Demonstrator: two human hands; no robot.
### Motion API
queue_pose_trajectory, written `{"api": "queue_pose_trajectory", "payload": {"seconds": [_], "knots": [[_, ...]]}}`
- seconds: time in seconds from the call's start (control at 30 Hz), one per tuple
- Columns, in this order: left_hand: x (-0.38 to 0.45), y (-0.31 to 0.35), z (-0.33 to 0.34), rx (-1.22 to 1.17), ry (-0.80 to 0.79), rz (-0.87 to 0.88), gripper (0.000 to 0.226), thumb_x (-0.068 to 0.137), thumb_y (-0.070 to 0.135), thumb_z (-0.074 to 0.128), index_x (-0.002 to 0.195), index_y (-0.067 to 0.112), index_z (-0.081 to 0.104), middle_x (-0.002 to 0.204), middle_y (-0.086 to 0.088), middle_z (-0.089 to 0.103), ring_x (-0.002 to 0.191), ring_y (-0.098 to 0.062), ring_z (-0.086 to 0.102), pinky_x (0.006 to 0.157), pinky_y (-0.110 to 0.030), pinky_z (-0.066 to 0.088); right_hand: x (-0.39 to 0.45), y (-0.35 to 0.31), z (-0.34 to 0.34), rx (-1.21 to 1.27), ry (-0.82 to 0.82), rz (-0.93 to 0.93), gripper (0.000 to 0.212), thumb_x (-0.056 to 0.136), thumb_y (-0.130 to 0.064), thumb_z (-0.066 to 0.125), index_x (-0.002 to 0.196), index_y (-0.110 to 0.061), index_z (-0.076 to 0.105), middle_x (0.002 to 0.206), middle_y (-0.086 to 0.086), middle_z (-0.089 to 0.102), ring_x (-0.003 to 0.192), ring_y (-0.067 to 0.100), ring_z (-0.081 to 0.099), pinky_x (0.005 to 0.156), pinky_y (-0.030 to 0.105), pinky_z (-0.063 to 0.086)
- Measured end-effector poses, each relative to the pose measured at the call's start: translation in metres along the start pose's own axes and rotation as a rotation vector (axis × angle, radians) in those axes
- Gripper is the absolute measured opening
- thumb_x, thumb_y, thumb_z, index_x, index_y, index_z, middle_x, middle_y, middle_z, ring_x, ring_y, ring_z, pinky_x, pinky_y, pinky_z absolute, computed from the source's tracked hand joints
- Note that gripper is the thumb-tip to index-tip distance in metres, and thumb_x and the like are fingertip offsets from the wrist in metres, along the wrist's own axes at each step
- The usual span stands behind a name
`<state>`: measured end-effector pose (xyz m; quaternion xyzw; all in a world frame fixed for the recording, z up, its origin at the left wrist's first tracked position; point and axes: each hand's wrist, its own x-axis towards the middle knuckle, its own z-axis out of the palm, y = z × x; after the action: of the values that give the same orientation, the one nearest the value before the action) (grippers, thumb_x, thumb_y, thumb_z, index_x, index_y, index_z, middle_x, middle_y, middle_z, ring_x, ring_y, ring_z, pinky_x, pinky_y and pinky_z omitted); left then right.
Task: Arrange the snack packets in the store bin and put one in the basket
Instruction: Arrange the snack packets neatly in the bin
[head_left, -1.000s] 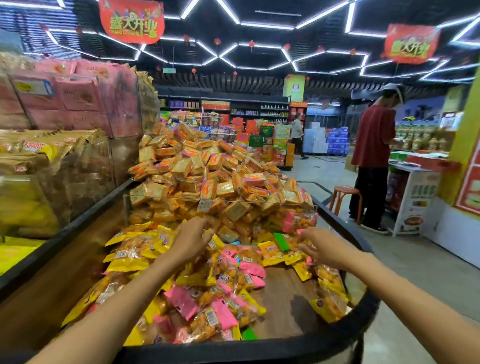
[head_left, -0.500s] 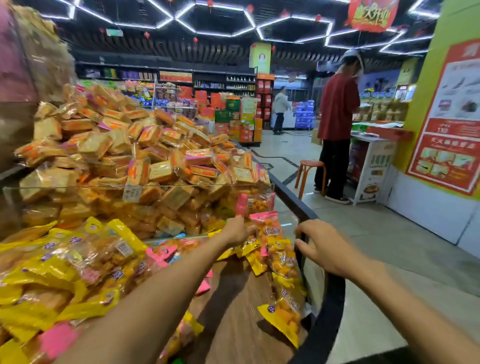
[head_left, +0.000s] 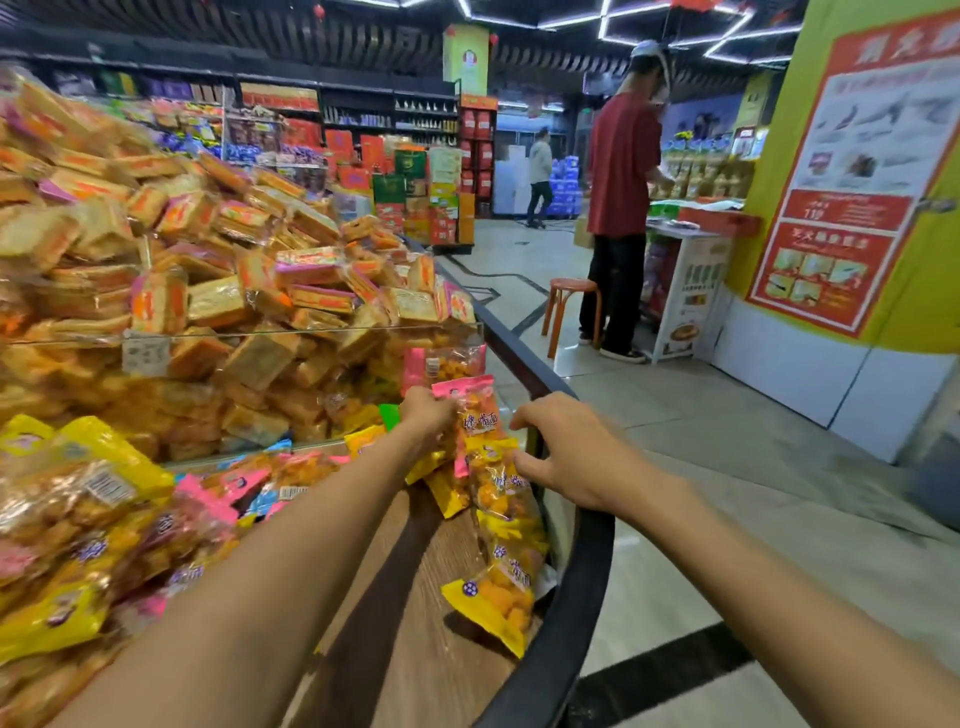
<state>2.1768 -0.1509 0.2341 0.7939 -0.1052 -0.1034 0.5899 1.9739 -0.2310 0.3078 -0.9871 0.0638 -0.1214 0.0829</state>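
Observation:
The store bin (head_left: 571, 597) has a wooden floor and a black curved rim. Yellow and pink snack packets (head_left: 93, 519) lie heaped at its left, and a row of yellow packets (head_left: 506, 545) leans along the right rim. My left hand (head_left: 428, 415) reaches to the far right corner and grips the edge of a pink-topped snack packet (head_left: 470, 408) standing against the glass divider (head_left: 311, 332). My right hand (head_left: 566, 452) hovers over the rim with loosely spread fingers, its thumb touching a yellow packet (head_left: 493, 467). No basket is in view.
Behind the divider rises a mound of orange wrapped cakes (head_left: 208, 249). On the aisle to the right a person in a red shirt (head_left: 618, 171) stands by a white stand (head_left: 685, 291) and an orange stool (head_left: 571, 296). A yellow pillar with a red poster (head_left: 852, 182) is at right.
The view has swung right. Both hands moved from the middle of the packet pile to the bin's right rim, and my left hand has taken hold of the pink-topped packet.

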Motion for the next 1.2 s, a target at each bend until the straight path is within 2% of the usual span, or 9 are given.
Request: {"api": "queue_pose_trajectory", "payload": {"seconds": [0.13,0.33,0.47,0.57,0.73,0.87,1.03,1.1,1.2], "knots": [[-0.013,0.019,-0.029,-0.007,0.094,0.046,0.021,0.09,0.008,0.062,0.07,0.007,0.057,0.078,-0.013,0.059,0.071,-0.027,0.058,0.064,-0.04,0.052,-0.003,-0.004,-0.004,-0.004,-0.013,0.021,0.04,0.09,-0.039,0.059,0.125,-0.021,0.055,0.121,0.005,0.054,0.11,0.023,0.054,0.093,0.039,0.047],[-0.059,0.062,-0.12,-0.085,0.087,0.177,0.03,0.091,0.008,0.06,0.062,0.01,0.05,0.054,-0.006,0.045,0.048,-0.017,0.043,0.043,-0.019,0.035,-0.007,-0.014,-0.015,-0.131,-0.046,-0.001,0.033,0.093,-0.036,0.053,0.12,-0.016,0.056,0.116,0.007,0.056,0.103,0.025,0.057,0.089,0.039,0.049],[-0.111,0.079,-0.194,-0.195,0.142,0.204,0.028,0.094,0.002,0.053,0.067,0.009,0.051,0.039,0.007,0.051,0.042,-0.01,0.051,0.042,-0.02,0.042,-0.01,-0.039,-0.026,-0.246,-0.025,-0.103,0.026,0.096,-0.023,0.049,0.119,-0.014,0.054,0.114,0.008,0.058,0.107,0.027,0.056,0.084,0.036,0.047],[-0.147,0.071,-0.241,-0.24,0.227,0.168,0.023,0.093,0.0,0.055,0.071,0.008,0.053,0.047,0.001,0.06,0.038,-0.003,0.057,0.038,-0.019,0.048,-0.008,-0.076,-0.028,-0.162,0.073,-0.135,0.02,0.095,-0.017,0.046,0.112,-0.014,0.055,0.109,0.008,0.061,0.101,0.029,0.059,0.078,0.041,0.05],[-0.19,0.035,-0.281,-0.172,0.186,0.101,0.02,0.092,0.002,0.057,0.074,0.008,0.056,0.06,-0.003,0.061,0.053,-0.016,0.06,0.047,-0.023,0.052,0.013,-0.171,-0.015,0.007,0.065,-0.207,0.015,0.096,-0.015,0.044,0.102,-0.008,0.055,0.105,0.015,0.062,0.099,0.035,0.058,0.067,0.036,0.04],[-0.198,0.005,-0.297,0.015,0.173,0.159,0.023,0.091,0.004,0.06,0.069,0.007,0.055,0.063,-0.007,0.055,0.052,-0.012,0.06,0.038,-0.017,0.039,0.035,-0.231,0.011,0.221,0.1,-0.105,0.021,0.099,-0.017,0.039,0.11,-0.004,0.052,0.106,0.018,0.062,0.098,0.037,0.059,0.067,0.036,0.039],[-0.186,-0.019,-0.304,0.13,0.126,0.181,0.022,0.09,0.008,0.062,0.07,0.008,0.053,0.065,-0.01,0.05,0.065,-0.019,0.052,0.053,-0.025,0.038,0.05,-0.248,0.053,0.499,0.159,-0.088,0.033,0.104,-0.021,0.03,0.11,0.003,0.052,0.102,0.027,0.062,0.098,0.042,0.057,0.069,0.037,0.029],[-0.181,-0.017,-0.301,0.111,0.107,0.175,0.016,0.091,0.011,0.061,0.077,0.005,0.057,0.067,-0.01,0.053,0.061,-0.015,0.055,0.048,-0.019,0.037,0.054,-0.242,0.055,0.559,0.15,-0.096,0.037,0.105,-0.023,0.028,0.101,0.004,0.052,0.101,0.026,0.06,0.098,0.041,0.056,0.071,0.037,0.028],[-0.18,-0.014,-0.296,0.063,0.106,0.196,0.015,0.09,0.011,0.062,0.079,0.003,0.059,0.066,-0.007,0.055,0.055,-0.008,0.055,0.04,-0.015,0.037,0.059,-0.236,0.049,0.757,0.117,0.003,0.053,0.103,-0.038,0.03,0.104,0.003,0.063,0.102,0.02,0.063,0.096,0.032,0.057,0.08,0.038,0.04]]}}
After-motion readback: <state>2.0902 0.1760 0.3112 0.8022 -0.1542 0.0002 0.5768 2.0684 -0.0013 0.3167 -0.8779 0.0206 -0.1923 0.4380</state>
